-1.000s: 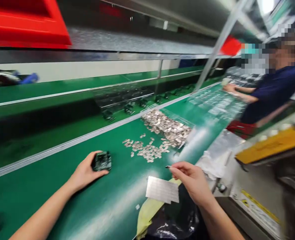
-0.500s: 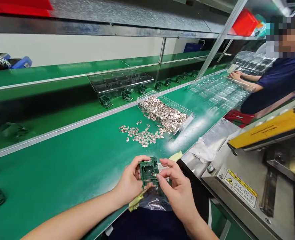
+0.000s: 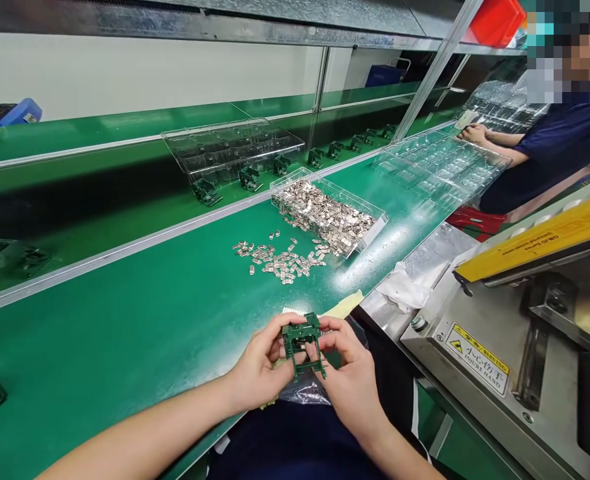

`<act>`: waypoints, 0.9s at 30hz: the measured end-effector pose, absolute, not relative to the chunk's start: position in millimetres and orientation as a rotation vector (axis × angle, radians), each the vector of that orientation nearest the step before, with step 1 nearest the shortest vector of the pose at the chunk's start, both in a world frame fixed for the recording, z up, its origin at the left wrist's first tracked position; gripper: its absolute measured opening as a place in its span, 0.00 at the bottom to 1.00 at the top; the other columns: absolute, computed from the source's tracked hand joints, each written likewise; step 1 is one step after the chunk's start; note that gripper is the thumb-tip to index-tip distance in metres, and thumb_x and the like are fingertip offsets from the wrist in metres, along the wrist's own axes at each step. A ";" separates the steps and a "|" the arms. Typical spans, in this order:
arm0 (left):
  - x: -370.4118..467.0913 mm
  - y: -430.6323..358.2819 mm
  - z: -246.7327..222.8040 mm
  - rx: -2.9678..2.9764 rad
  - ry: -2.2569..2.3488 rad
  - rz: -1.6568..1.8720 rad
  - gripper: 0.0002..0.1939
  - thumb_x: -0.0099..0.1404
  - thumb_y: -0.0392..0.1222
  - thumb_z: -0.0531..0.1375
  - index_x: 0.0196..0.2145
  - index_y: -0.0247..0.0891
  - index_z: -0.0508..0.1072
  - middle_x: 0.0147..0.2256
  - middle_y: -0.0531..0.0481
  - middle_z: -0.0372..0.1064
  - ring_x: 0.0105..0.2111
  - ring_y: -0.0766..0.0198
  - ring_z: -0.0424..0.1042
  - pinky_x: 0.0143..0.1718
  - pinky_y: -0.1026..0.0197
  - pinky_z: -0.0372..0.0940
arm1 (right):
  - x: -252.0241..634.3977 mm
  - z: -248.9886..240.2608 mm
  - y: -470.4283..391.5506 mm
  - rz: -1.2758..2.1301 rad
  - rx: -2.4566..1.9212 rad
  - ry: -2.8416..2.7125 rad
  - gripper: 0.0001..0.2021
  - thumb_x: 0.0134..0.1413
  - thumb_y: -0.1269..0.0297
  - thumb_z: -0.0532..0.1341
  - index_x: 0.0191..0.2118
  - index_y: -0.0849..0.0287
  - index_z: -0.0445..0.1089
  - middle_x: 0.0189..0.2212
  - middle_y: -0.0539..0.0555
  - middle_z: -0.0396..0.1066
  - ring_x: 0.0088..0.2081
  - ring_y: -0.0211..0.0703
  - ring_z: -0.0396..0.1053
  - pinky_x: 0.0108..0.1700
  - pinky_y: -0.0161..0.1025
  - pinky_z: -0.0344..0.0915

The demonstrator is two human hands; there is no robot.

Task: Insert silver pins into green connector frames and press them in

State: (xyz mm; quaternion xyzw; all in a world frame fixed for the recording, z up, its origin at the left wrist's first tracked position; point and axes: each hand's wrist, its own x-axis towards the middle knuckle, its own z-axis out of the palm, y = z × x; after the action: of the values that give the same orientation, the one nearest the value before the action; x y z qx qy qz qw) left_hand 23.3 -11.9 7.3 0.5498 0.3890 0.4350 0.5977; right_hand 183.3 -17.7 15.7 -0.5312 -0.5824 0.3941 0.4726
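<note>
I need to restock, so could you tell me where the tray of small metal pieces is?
The tray of metal pieces sits mid-table, right of centre, loose pieces spilled beside it.

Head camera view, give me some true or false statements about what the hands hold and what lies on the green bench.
1. Both hands, the left hand and the right hand, hold the green plastic frame. True.
2. The clear box of small metal parts is empty. False: it is full.
3. Loose metal parts lie scattered on the green bench beside the box. True.
4. The yellow-topped machine stands to the left of the hands. False: to their right.
</note>
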 end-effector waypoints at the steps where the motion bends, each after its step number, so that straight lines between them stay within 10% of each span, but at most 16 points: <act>1: 22.9 -12.3 6.4 1.299 0.901 1.010 0.16 0.64 0.41 0.60 0.50 0.44 0.64 0.35 0.51 0.68 0.30 0.68 0.70 0.33 0.68 0.67 | 182.8 15.4 -18.3 0.969 -1.296 -1.412 0.08 0.52 0.62 0.64 0.25 0.57 0.71 0.40 0.57 0.69 0.42 0.47 0.69 0.41 0.38 0.68; 27: 31.1 -25.1 13.5 1.188 1.049 1.033 0.13 0.61 0.36 0.60 0.44 0.40 0.66 0.30 0.53 0.65 0.27 0.69 0.63 0.28 0.69 0.61 | 171.1 2.2 -30.7 1.403 -1.063 -0.822 0.13 0.41 0.66 0.74 0.25 0.58 0.68 0.28 0.48 0.66 0.31 0.37 0.63 0.34 0.30 0.62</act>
State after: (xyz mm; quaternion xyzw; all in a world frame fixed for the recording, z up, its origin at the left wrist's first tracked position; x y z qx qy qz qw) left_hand 31.1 -25.1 13.5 0.5093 0.4498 0.4427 0.5850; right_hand 171.1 -30.7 2.2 -0.4519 -0.3495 0.5963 0.5640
